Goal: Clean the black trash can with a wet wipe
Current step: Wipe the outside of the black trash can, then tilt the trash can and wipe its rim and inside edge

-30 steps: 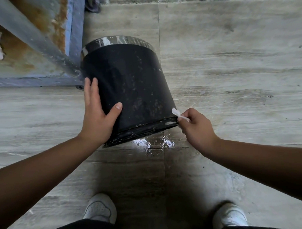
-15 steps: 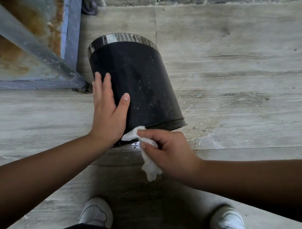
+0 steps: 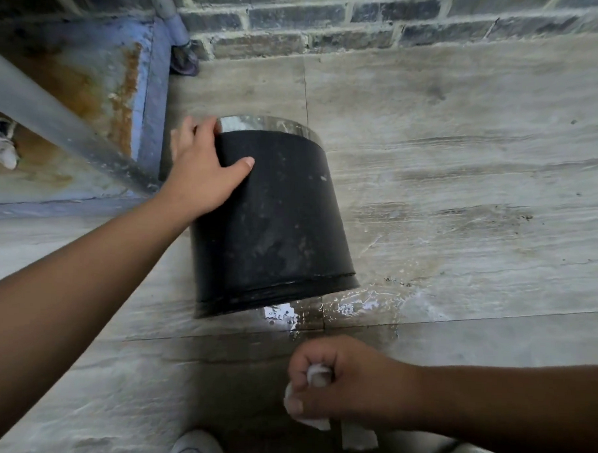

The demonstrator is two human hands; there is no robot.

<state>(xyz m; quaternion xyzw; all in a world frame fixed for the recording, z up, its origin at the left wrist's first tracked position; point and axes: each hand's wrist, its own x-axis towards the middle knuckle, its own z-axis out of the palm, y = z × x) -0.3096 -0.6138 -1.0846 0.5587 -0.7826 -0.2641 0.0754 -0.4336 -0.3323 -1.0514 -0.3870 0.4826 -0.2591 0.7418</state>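
The black trash can [image 3: 274, 222] lies on its side on the tiled floor, its silver rim [image 3: 270, 124] pointing away from me and its base toward me. Pale dirt specks show on its side. My left hand [image 3: 204, 168] rests flat on the can's upper left side near the rim, thumb spread across the black surface. My right hand [image 3: 346, 384] is a fist below the can's base, apart from it, crumpling the white wet wipe [image 3: 313, 396], whose ends hang out under the hand.
A water puddle [image 3: 322, 310] shines on the floor at the can's base. A rusty blue metal frame [image 3: 119, 94] with a grey bar stands at the left, close to the can. A brick wall [image 3: 365, 28] runs along the back. My white shoes [image 3: 198, 446] are at the bottom edge.
My left hand slid up the can from near the base to the rim. My right hand pulled back from the base toward me, balling up the wipe. The view tilted up, showing the wall.
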